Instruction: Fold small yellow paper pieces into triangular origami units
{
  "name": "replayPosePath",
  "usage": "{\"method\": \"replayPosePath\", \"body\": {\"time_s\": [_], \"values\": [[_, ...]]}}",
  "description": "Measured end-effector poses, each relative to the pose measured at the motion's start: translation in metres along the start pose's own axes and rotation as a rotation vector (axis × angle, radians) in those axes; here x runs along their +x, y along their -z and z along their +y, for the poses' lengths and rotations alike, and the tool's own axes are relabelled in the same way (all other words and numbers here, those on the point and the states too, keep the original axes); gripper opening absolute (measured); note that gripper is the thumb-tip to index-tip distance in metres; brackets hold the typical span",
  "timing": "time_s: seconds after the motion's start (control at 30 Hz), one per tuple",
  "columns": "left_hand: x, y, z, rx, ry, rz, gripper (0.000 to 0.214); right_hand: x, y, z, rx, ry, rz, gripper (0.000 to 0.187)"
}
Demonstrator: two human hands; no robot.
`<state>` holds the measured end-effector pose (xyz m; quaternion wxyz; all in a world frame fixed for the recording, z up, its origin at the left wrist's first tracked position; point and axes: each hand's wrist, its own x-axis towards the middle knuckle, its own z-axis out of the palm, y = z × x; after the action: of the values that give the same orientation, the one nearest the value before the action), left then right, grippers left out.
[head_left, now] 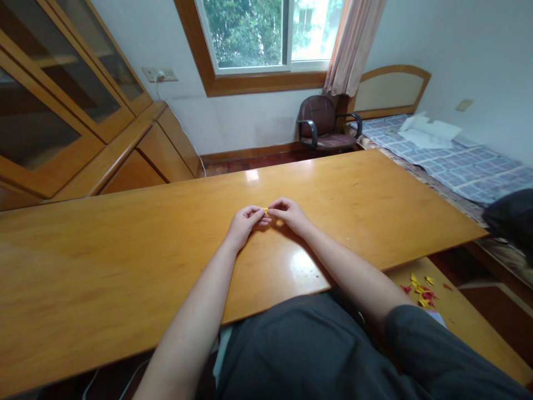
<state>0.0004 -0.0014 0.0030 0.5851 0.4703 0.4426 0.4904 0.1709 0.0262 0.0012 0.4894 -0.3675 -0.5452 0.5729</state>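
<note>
My left hand (245, 220) and my right hand (287, 214) meet fingertip to fingertip over the middle of a long wooden table (125, 244). Between them they pinch a tiny yellow piece of paper (266, 211), most of it hidden by the fingers. Both hands have their fingers curled in a pinch and rest on or just above the tabletop. My forearms reach in from the bottom of the head view.
Several small red and yellow folded paper pieces (420, 289) lie on a lower wooden surface at the right. A dark office chair (325, 125) stands under the window. A bed (458, 161) runs along the right, wooden cabinets (62, 111) along the left.
</note>
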Motion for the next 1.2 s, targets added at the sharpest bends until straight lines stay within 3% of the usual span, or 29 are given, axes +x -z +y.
{"method": "replayPosePath", "body": {"time_s": [0.9,1.2], "values": [[0.0029,0.0002,0.0012,-0.09,0.047,0.001,0.035,-0.0029,0.003,-0.0003,-0.098,0.057,-0.062,0.021],[0.0006,-0.0013,0.0037,-0.02,0.053,0.006,0.035,-0.0026,0.0027,-0.0011,-0.119,0.07,-0.069,0.019]]}}
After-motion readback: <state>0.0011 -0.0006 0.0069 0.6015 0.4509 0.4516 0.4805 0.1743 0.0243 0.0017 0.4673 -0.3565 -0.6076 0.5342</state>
